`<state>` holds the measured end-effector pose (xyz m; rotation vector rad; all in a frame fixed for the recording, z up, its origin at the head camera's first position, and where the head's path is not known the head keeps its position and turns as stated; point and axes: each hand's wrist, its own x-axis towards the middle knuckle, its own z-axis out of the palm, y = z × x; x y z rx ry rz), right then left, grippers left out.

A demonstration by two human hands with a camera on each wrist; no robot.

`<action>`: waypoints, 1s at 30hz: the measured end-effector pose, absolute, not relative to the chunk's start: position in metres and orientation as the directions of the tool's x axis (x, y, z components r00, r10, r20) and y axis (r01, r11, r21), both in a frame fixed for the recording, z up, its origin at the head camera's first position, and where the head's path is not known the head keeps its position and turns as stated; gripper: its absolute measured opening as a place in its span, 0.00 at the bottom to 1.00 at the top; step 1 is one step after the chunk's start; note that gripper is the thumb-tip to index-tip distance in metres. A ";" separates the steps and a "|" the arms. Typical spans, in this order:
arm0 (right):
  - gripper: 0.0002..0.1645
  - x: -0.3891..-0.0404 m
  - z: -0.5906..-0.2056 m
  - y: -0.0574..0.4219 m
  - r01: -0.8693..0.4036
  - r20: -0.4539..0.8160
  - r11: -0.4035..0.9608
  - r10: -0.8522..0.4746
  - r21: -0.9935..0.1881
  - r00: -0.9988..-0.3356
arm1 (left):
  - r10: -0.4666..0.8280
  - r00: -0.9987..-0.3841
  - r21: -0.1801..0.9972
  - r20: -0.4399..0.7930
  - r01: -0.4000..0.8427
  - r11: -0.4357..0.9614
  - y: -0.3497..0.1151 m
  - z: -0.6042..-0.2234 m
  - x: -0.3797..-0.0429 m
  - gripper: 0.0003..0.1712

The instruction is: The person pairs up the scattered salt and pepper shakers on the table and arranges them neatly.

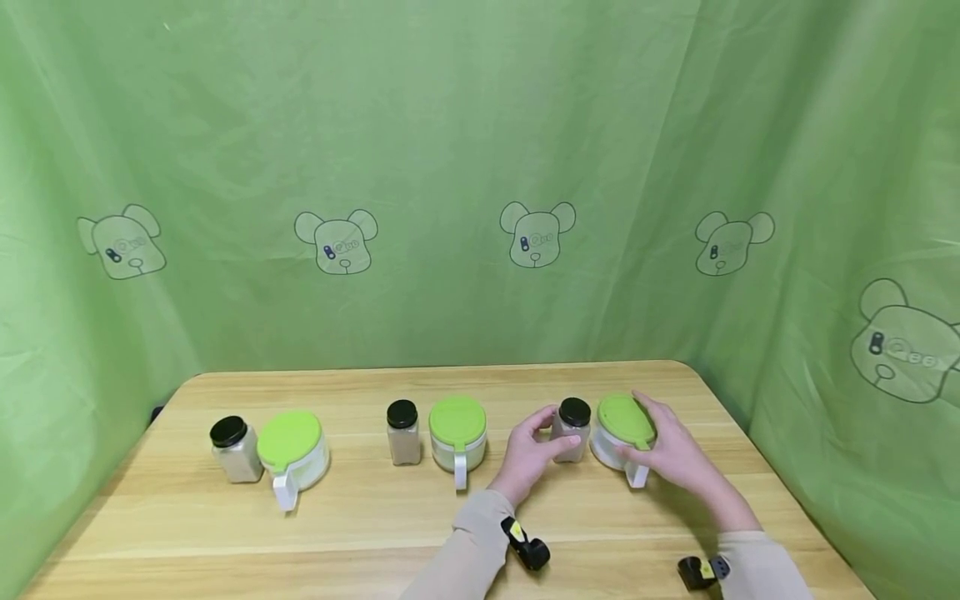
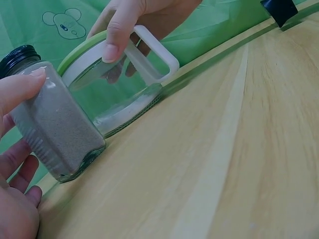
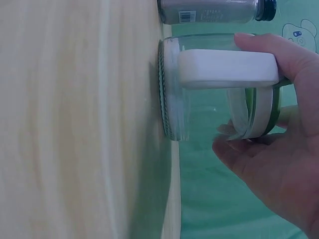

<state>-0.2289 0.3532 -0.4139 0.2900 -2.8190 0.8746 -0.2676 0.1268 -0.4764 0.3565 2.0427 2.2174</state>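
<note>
My left hand [image 1: 525, 457] grips a square glass jar [image 2: 62, 122] with a black screw lid and greyish-brown powder inside, thumb on its near face. Beside it, my right hand [image 1: 671, 446] holds a round glass seasoning pot [image 3: 204, 112] from above, thumb and fingers on opposite sides near its green lid [image 1: 624, 419]. A white handle [image 3: 229, 68] on the pot points toward me. Some white contents lie at the pot's bottom. Both containers stand upright on the wooden table, close together. Part of the left fingers is hidden behind the jar.
Mid-table stand another black-lidded jar [image 1: 405, 437] and a green-lidded pot [image 1: 457, 423]. A similar jar [image 1: 237, 454] and pot [image 1: 291, 446] stand at the left. Behind the wooden table [image 1: 337, 550] hangs a green curtain [image 1: 435, 150] with bear-head prints.
</note>
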 end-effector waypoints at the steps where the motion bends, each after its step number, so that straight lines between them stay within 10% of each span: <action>1: 0.59 -0.229 -0.414 0.353 -0.240 0.226 0.808 -0.136 -0.538 -0.965 | 0.236 -0.967 0.993 0.099 0.079 -0.092 0.126 -0.476 -0.267 0.30; 30: 0.64 -0.225 -0.394 0.357 -0.264 0.220 0.810 -0.171 -0.524 -0.960 | 0.221 -0.967 0.991 0.131 0.118 -0.069 0.123 -0.475 -0.266 0.45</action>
